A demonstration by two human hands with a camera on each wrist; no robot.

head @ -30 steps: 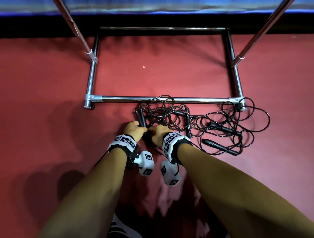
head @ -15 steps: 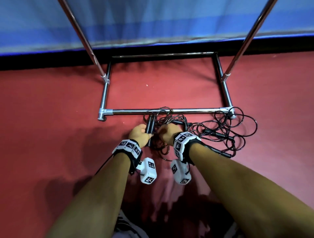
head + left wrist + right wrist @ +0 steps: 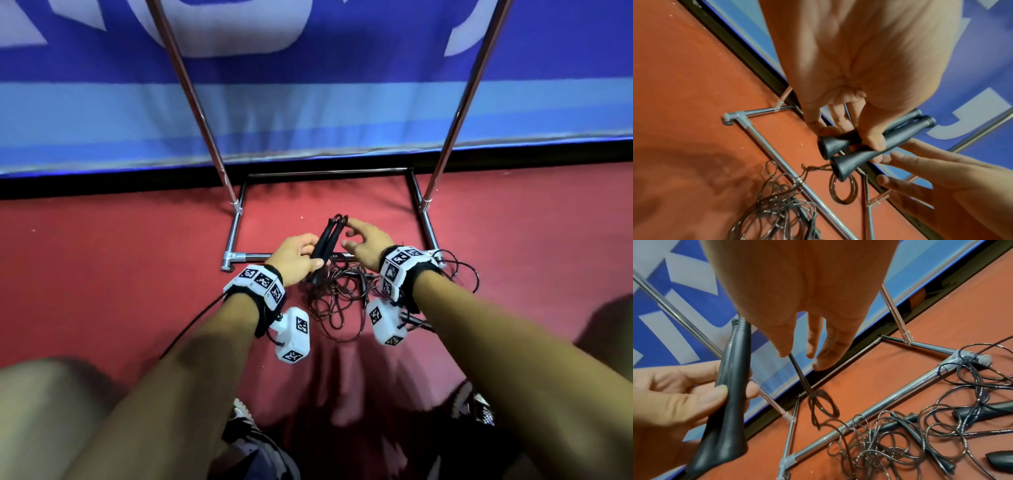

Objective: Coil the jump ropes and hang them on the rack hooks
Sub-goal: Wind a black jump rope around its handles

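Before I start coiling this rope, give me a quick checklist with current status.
1. Both handles together in left hand: ok.
2. Right hand free to wind: ok, fingers open beside the handles.
3. Cord running clear from handles: not ok, it drops into the tangled pile.
4. Pile clear of rack base bar: not ok, loops lie over it.
5. Hook free on the rack: cannot tell, no hooks in view.

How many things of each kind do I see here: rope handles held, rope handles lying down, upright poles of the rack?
Handles held in the left hand: 2
Handles on the floor: 4
Rack uprights: 2
Total: 8
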